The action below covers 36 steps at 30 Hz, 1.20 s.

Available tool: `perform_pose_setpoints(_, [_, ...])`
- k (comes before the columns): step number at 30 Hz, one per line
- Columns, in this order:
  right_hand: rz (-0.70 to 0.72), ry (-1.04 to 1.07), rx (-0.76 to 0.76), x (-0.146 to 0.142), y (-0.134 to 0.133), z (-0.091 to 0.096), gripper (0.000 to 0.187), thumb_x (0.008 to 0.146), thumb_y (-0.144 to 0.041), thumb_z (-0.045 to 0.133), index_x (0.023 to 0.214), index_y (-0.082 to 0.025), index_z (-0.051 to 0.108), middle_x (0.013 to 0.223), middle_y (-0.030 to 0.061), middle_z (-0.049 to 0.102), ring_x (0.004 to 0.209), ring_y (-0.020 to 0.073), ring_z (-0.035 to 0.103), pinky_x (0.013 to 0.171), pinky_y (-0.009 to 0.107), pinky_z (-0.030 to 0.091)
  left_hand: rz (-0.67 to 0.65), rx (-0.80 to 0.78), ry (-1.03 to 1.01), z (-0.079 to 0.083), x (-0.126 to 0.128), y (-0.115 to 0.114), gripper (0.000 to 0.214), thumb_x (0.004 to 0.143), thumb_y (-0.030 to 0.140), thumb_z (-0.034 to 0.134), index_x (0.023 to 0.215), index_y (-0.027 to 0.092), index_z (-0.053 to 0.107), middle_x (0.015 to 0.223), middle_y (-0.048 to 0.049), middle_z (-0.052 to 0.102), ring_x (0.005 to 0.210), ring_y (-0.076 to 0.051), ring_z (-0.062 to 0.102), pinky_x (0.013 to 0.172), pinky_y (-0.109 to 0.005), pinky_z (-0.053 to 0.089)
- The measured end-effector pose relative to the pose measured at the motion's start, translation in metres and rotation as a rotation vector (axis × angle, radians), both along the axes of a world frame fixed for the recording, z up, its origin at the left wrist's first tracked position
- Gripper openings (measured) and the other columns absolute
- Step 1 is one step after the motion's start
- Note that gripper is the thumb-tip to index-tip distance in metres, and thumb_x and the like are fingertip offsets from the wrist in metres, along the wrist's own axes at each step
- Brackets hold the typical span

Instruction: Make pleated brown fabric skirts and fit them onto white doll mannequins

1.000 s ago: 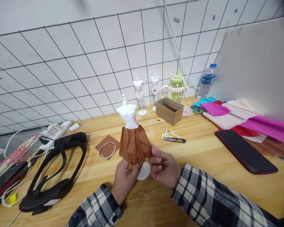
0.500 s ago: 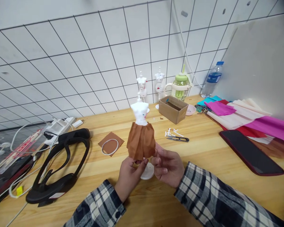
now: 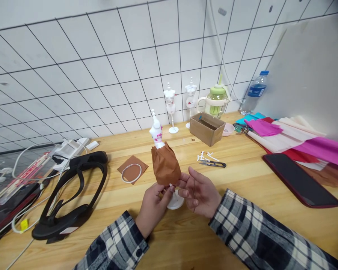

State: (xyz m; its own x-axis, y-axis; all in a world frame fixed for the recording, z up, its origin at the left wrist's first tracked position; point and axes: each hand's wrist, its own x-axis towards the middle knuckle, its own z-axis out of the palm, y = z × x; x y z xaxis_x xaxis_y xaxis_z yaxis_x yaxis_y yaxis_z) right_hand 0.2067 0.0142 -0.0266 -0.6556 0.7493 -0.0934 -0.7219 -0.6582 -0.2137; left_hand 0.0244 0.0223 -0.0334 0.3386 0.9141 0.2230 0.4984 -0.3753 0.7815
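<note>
A small white dress form (image 3: 157,132) stands in front of me, turned and tilted to the left. Around its waist hangs a brown fabric skirt (image 3: 166,165), gathered into folds. Below the hem, my left hand (image 3: 155,202) is closed on the form's stand, the pole mostly hidden by thumb and fingers. The round white base (image 3: 175,201) shows between my hands. My right hand (image 3: 201,193) is on the right with palm half turned up and thumb raised. Its fingers are apart, and the fingertips reach the skirt's lower right edge.
Two more dress forms (image 3: 169,98) stand by the wall, beside a cardboard box (image 3: 207,129) and a green-lidded cup (image 3: 216,98). Thread snips (image 3: 214,164) lie near white scraps. A metal ring (image 3: 131,173) rests on brown cloth. A black headset (image 3: 70,202) lies left; a phone (image 3: 298,180) and fabrics lie right.
The dress form has turned and its top has tipped to the left, showing pink marks on the torso. My right hand has opened, its thumb lifting away from the skirt.
</note>
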Motion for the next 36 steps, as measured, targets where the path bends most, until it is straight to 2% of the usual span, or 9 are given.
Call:
perform_pose_setpoints(5, [-0.085,0.104,-0.149,-0.003,-0.006,-0.002,0.013,0.089,-0.025,0.064,0.099,-0.018,0.060,0.077,-0.0062,0.071,0.055,0.0015,0.061,0.039,0.006,0.040,-0.067,0.020,0.002,-0.001,0.000,-0.001,0.023,0.091,0.032,0.052,0.085,0.016,0.067,0.076,-0.0030,0.069,0.067,-0.014,0.060,0.062,-0.022,0.045])
perform_pose_setpoints(8, [-0.106,0.084,-0.139,-0.007,-0.013,0.000,0.019,0.079,-0.019,0.074,0.093,-0.019,0.061,0.071,-0.0083,0.069,0.056,0.0030,0.064,0.040,0.007,0.042,-0.078,-0.004,-0.004,-0.002,0.001,-0.003,0.023,0.092,0.032,0.051,0.089,0.016,0.067,0.080,-0.0036,0.070,0.071,-0.015,0.061,0.065,-0.023,0.046])
perform_pose_setpoints(14, [-0.056,0.017,0.016,-0.009,-0.017,0.000,0.030,0.080,-0.018,0.071,0.107,-0.022,0.060,0.081,-0.0062,0.071,0.062,0.0052,0.067,0.041,0.009,0.045,-0.091,-0.025,-0.057,-0.007,-0.002,-0.001,0.021,0.093,0.030,0.051,0.094,0.016,0.067,0.086,-0.0040,0.070,0.078,-0.016,0.063,0.070,-0.024,0.049])
perform_pose_setpoints(19, [0.150,0.096,0.108,-0.001,-0.010,-0.005,0.051,0.072,-0.008,0.049,0.121,-0.020,0.053,0.117,0.0032,0.067,0.071,0.0073,0.067,0.040,0.011,0.043,-0.071,0.045,-0.058,-0.010,-0.005,0.001,0.024,0.093,0.029,0.048,0.085,0.016,0.066,0.081,-0.0041,0.070,0.073,-0.016,0.063,0.068,-0.025,0.050])
perform_pose_setpoints(22, [0.110,0.085,0.050,-0.001,-0.009,-0.005,0.041,0.082,-0.020,0.044,0.122,-0.021,0.052,0.126,0.0055,0.063,0.064,0.0050,0.062,0.038,0.011,0.040,-0.088,0.071,-0.060,-0.008,-0.004,0.001,0.024,0.093,0.028,0.047,0.085,0.016,0.067,0.080,-0.0040,0.069,0.072,-0.015,0.062,0.067,-0.024,0.049])
perform_pose_setpoints(25, [0.049,0.100,-0.029,-0.003,-0.010,-0.003,0.031,0.094,-0.034,0.041,0.118,-0.021,0.053,0.113,0.0045,0.069,0.057,0.0034,0.059,0.037,0.009,0.037,-0.111,0.035,-0.063,-0.007,-0.003,-0.001,0.024,0.094,0.029,0.046,0.092,0.016,0.067,0.085,-0.0048,0.070,0.075,-0.016,0.062,0.069,-0.025,0.050])
perform_pose_setpoints(28, [-0.004,0.147,-0.079,-0.005,-0.010,-0.001,0.026,0.095,-0.039,0.048,0.108,-0.019,0.057,0.093,-0.0002,0.072,0.054,0.0030,0.058,0.035,0.008,0.037,-0.125,0.004,-0.055,-0.007,-0.002,-0.002,0.025,0.095,0.030,0.046,0.097,0.017,0.066,0.090,-0.0056,0.070,0.080,-0.017,0.063,0.073,-0.026,0.051])
perform_pose_setpoints(33, [-0.043,0.128,-0.201,-0.006,-0.011,0.001,0.020,0.087,-0.032,0.067,0.085,-0.014,0.060,0.071,-0.0045,0.068,0.048,0.0011,0.054,0.034,0.007,0.036,-0.165,-0.026,-0.017,-0.004,-0.001,-0.003,0.024,0.094,0.032,0.047,0.092,0.018,0.066,0.084,-0.0045,0.069,0.077,-0.017,0.062,0.071,-0.026,0.051])
perform_pose_setpoints(36, [-0.077,0.099,-0.200,-0.006,-0.012,0.004,0.017,0.077,-0.021,0.077,0.082,-0.014,0.061,0.067,-0.0062,0.066,0.046,0.0007,0.053,0.036,0.007,0.038,-0.217,-0.015,-0.001,-0.003,0.000,-0.003,0.024,0.094,0.029,0.045,0.095,0.017,0.066,0.089,-0.0059,0.070,0.079,-0.018,0.062,0.074,-0.027,0.051])
